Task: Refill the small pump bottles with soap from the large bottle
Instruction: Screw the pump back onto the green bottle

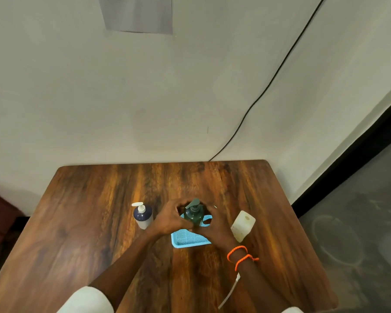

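A dark green pump bottle (194, 215) with a grey-green pump head stands in a light blue tray (185, 240) at the table's middle. My left hand (169, 219) curls round its left side and my right hand (215, 224) curls round its right side, both gripping the bottle. Left of them stands a dark blue and white pump bottle (142, 216) with a white pump. To the right sits the large whitish bottle (243, 225), its round top facing up; whether it is capped I cannot tell.
The wooden table (99, 233) stands against a pale wall, its right edge next to a grey floor. A black cable (269, 84) runs down the wall behind the table. Orange cords circle my right wrist (240, 256).
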